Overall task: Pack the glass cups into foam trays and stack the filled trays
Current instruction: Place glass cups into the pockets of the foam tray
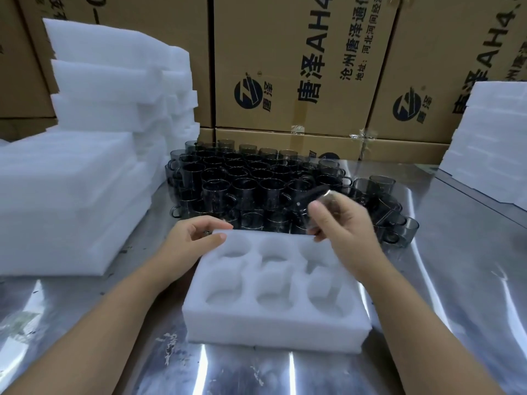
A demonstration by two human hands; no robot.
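A white foam tray with six round pockets lies on the shiny metal table in front of me; all its pockets hold nothing. My left hand grips the tray's far left corner, thumb on top. My right hand holds a smoky grey glass cup, blurred and tilted, just above the tray's far right corner. Behind the tray stands a dense group of several dark glass cups with handles.
Tall piles of white foam trays fill the left side; another foam pile sits at the right. Cardboard boxes form a wall behind the cups. The metal table reflects light around the tray.
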